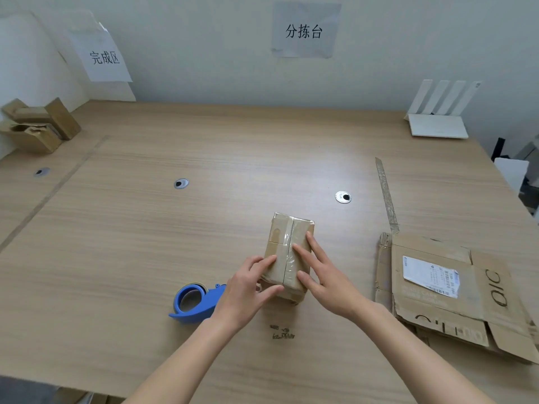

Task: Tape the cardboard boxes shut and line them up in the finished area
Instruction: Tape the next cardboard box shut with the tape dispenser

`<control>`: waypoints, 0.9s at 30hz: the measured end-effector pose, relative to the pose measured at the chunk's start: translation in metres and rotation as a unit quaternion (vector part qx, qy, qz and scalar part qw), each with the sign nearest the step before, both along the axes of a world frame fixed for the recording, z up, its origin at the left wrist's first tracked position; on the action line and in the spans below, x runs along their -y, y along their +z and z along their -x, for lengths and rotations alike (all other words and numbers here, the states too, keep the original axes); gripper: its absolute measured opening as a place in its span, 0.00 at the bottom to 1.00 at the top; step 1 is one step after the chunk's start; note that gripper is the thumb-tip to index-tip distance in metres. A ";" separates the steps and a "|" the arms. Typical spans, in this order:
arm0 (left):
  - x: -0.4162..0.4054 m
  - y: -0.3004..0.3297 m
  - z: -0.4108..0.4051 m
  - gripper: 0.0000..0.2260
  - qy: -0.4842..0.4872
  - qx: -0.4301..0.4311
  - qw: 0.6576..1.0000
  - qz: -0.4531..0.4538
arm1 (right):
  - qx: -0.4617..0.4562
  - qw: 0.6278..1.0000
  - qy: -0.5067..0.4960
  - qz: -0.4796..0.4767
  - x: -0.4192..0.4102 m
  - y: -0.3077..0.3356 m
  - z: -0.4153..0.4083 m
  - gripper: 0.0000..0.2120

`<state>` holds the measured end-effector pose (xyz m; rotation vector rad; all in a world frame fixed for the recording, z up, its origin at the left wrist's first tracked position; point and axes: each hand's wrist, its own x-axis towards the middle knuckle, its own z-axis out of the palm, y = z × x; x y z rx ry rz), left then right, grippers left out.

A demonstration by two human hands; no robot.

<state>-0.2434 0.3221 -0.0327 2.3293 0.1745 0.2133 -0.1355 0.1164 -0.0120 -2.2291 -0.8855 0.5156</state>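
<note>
The small taped box (287,255) lies mid-bench, long axis pointing away, left hand (250,287) gripping its near corner, right hand (323,275) flat-fingered on the seam, finished area (38,126) far left.

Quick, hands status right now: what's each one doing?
Left hand: grips the near left end of the small cardboard box.
Right hand: open, straight fingers pressing the tape along the box top.
</note>
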 end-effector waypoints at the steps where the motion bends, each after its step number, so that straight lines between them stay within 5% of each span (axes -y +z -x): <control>1: 0.001 0.001 0.000 0.29 -0.001 -0.003 1.000 -0.001 | -0.005 1.000 -0.001 0.000 -0.001 0.001 -0.001 0.28; 8: -0.037 0.016 0.021 0.29 0.039 -0.047 0.992 -0.112 | 0.077 0.994 -0.068 0.038 -0.015 0.021 0.013 0.26; 14: -0.095 -0.013 0.066 0.33 0.078 -0.190 0.956 -0.211 | 0.135 0.988 -0.065 0.047 -0.060 0.022 0.027 0.25; 20: -0.114 -0.052 0.079 0.32 0.052 -0.118 0.927 -0.353 | 0.147 0.983 -0.104 0.036 -0.091 0.014 0.047 0.24; 23: -0.116 -0.058 0.066 0.30 0.025 -0.093 0.930 -0.355 | 0.166 0.979 -0.109 0.038 -0.100 0.005 0.050 0.24; 27: -0.105 -0.051 0.058 0.32 0.016 -0.177 0.947 -0.269 | 0.184 0.973 -0.128 0.052 -0.107 0.001 0.053 0.24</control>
